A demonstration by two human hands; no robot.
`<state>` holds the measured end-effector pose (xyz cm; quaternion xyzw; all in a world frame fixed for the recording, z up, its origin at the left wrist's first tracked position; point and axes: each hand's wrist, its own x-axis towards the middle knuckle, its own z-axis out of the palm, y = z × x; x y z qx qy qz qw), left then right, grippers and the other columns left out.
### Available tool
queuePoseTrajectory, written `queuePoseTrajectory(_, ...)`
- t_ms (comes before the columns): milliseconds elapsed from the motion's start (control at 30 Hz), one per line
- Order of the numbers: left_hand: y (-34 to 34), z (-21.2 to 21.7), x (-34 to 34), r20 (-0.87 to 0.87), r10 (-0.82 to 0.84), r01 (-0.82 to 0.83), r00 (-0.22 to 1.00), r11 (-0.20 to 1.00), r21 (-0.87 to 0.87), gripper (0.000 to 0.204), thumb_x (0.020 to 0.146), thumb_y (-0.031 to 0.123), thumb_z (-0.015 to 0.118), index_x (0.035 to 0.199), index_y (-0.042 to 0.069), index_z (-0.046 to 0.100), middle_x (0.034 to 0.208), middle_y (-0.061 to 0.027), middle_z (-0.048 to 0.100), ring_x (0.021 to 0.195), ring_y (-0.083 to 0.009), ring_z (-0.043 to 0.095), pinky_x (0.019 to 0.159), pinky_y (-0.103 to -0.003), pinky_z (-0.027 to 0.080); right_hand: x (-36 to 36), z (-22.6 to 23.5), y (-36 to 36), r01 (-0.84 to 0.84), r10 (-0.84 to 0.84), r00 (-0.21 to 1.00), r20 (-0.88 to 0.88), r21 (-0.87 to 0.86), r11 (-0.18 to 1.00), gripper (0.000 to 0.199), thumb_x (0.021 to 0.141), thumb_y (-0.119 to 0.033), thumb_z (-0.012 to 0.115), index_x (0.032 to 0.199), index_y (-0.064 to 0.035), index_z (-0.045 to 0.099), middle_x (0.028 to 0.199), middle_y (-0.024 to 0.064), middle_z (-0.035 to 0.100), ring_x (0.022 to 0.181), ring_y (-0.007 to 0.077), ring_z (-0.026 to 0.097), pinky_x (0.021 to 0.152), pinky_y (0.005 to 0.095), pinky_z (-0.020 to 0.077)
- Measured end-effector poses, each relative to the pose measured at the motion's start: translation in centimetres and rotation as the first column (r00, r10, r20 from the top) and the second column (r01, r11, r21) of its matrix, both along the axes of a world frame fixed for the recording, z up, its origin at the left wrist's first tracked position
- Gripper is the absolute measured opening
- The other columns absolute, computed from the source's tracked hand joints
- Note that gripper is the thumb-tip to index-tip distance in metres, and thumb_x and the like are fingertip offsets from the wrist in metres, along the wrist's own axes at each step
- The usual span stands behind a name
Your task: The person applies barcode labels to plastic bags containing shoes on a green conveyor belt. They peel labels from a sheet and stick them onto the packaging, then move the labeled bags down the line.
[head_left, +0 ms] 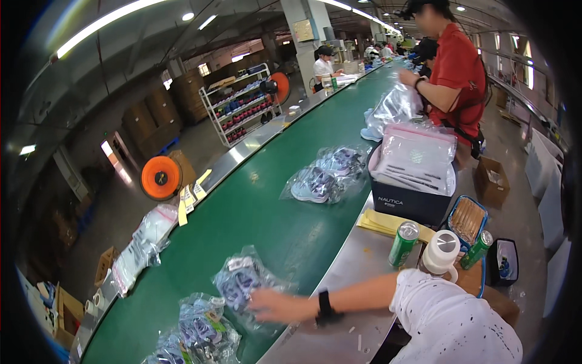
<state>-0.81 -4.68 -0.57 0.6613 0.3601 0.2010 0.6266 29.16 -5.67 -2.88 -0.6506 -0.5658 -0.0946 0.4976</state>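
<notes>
My right hand (276, 304) reaches left over the green conveyor belt (282, 242), a black band round its wrist. Its fingers close on the near side of a clear plastic bag of light blue-purple shoes (238, 282). The bag appears to rest on the belt. The hand is slightly blurred and the fingertips are partly lost against the plastic. Just below and left lie more bagged shoes (199, 327) of the same colours, cut off by the lower edge. My left hand is out of view.
Farther up the belt lie more bagged shoes (315, 182). A dark box (406, 203) of flat plastic bags stands on the right ledge, near green cans (403, 242) and a white bottle (439, 252). Plastic bags (145, 242) lie along the left edge. A red-shirted person (458, 73) handles plastic beyond.
</notes>
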Motion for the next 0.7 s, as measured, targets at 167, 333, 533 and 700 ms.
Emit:
queuePoseTrajectory(167,0.0,1.8,-0.5,0.005,0.121,-0.121,0.993,0.991,-0.049,0.021,0.085,0.006,0.061,0.104,-0.003,0.061,0.092,-0.0084,0.062,0.084,-0.0139,0.057,0.072,-0.025,0.047,-12.2,0.4,-3.1,-0.651,0.466,0.706,-0.533,-0.23,0.723,0.019,0.084,-0.019,0.058,0.081,-0.0004,0.058,0.085,0.0122,0.054,0.081,0.0287,0.053,0.073,0.0382,0.0434)
queuePoseTrajectory(333,0.2,2.0,-0.7,0.086,0.138,-0.134,0.987,0.99,-0.052,0.021,0.088,0.01,0.059,0.104,-0.003,0.06,0.093,-0.0085,0.063,0.08,-0.0136,0.057,0.072,-0.026,0.047,-15.3,2.4,-6.4,-0.415,0.323,0.789,-0.523,-0.065,0.908,0.013,0.081,-0.013,0.061,0.081,-0.0002,0.064,0.078,0.0123,0.059,0.076,0.031,0.058,0.07,0.039,0.0453)
queuePoseTrajectory(533,0.0,3.7,-0.8,-0.067,0.057,-0.056,0.996,0.998,0.021,0.023,0.09,0.014,0.058,0.105,-0.004,0.058,0.093,-0.0096,0.063,0.081,-0.0152,0.057,0.072,-0.027,0.048,-15.9,1.9,-7.5,-0.304,0.262,0.883,-0.39,-0.048,0.951,0.012,0.081,-0.013,0.061,0.082,-0.0003,0.063,0.081,0.0129,0.057,0.079,0.0311,0.055,0.07,0.0398,0.0448)
queuePoseTrajectory(700,0.6,3.8,-0.8,-0.208,-0.026,0.053,0.978,0.991,0.125,0.025,0.092,0.016,0.056,0.107,-0.004,0.058,0.093,-0.0114,0.063,0.082,-0.016,0.058,0.073,-0.028,0.048,-16.0,2.0,-7.5,-0.304,0.299,0.919,-0.257,0.019,0.952,0.011,0.08,-0.011,0.06,0.078,-0.0007,0.061,0.08,0.0121,0.055,0.077,0.0303,0.053,0.067,0.0395,0.0433)
